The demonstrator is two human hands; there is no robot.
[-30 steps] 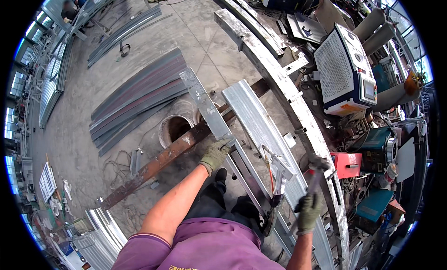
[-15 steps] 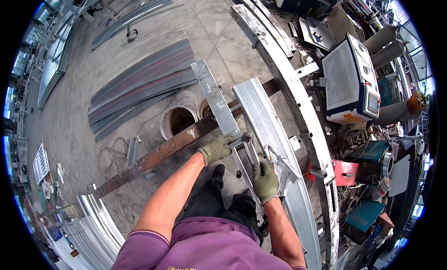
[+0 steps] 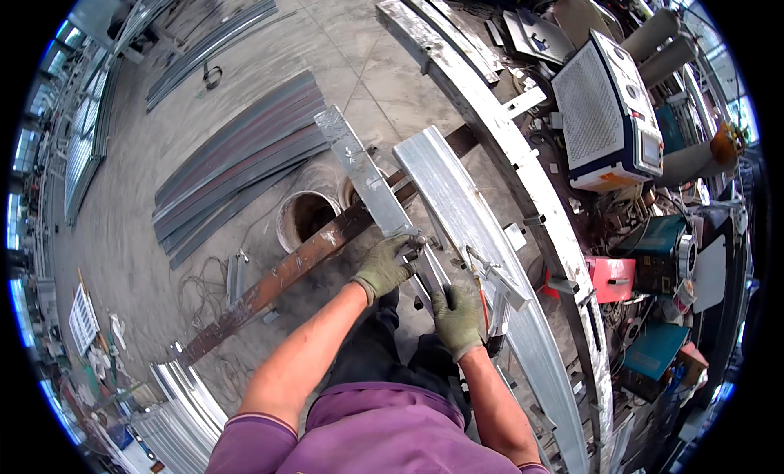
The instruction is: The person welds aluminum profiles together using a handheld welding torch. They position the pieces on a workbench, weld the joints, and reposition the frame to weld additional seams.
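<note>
- Grasping the hammer [image 3: 417,241] by its handle: your right gloved hand [image 3: 459,317], its head at the near end of the flat steel bar [image 3: 351,151], seemingly for control close to the metal.
- Your left gloved hand [image 3: 382,270]: fingers curved beside that end, apparently steadying it; full grip, cannot tell. Forearm slanting forward.
- Bar: crossing the rusty beam [image 3: 269,297], likely its support, beside a galvanized channel [image 3: 457,184].

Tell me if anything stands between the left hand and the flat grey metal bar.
Nothing visible does: the left hand is at the near end of the flat grey bar. The hammer in the right hand has its head close beside the left.
</note>
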